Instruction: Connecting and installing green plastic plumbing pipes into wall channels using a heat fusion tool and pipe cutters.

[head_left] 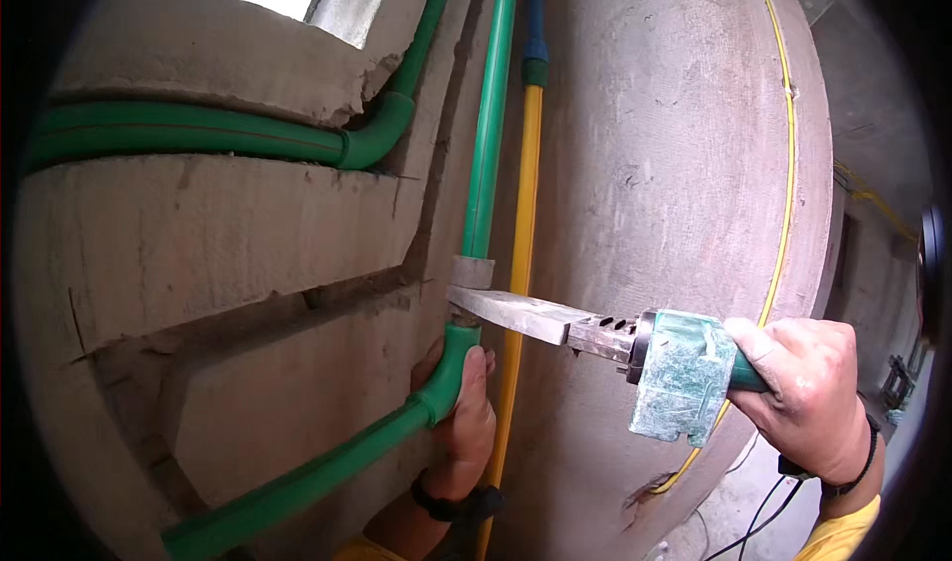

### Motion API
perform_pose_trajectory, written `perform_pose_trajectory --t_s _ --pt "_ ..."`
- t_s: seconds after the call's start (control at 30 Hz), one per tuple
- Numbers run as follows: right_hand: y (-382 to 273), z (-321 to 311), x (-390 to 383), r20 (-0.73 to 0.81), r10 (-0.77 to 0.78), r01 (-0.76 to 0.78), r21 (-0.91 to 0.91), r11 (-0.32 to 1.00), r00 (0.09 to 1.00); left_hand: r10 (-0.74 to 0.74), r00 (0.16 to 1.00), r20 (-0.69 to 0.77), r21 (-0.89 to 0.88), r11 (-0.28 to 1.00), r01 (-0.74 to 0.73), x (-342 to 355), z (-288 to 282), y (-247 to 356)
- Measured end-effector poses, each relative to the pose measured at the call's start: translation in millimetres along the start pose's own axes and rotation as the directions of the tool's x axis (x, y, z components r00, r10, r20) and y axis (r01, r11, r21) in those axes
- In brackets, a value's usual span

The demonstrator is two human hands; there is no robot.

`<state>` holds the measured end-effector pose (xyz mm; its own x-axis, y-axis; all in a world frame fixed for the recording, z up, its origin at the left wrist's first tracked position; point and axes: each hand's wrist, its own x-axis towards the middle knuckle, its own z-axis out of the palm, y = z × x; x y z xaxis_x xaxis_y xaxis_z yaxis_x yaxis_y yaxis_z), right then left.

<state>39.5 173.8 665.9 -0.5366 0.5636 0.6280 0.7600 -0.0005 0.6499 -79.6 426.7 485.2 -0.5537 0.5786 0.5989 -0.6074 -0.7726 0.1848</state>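
Observation:
My right hand (808, 387) is closed round the green handle of a plastic-pipe welding iron (684, 373), its body dusty and scuffed. The iron's flat metal heating plate (526, 315) reaches left between two green pipe ends. On the plate's upper side a grey heating socket (473, 271) meets the bottom of an upright green pipe (488, 124). Just under the plate sits a green elbow (460, 358), joined to a slanting green pipe (317, 462). My left hand (471, 427) grips this elbow from behind and the right, fingers partly hidden. How deep either end sits cannot be told.
A yellow pipe (529, 164) runs upright just behind the plate. Another green pipe (198, 132) lies in a wall groove at upper left, below a window opening. Chased channels (297, 308) cut the wall. A thin yellow conduit (790, 164) descends at right; dark cables (764, 521) hang below.

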Motion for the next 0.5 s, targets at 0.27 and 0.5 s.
perform_pose_trajectory --t_s 0.27,0.5 --pt "-2.1 12.5 3.6 -0.046 0.016 -0.018 -0.031 0.999 0.999 -0.093 0.995 0.034 -0.028 0.995 0.094 -4.4 -13.6 -6.9" --pt "-4.9 23.3 4.8 -0.082 0.043 -0.051 -0.101 0.994 0.996 -0.438 0.664 0.605 -0.148 0.758 0.635 -9.0 -62.4 21.5"
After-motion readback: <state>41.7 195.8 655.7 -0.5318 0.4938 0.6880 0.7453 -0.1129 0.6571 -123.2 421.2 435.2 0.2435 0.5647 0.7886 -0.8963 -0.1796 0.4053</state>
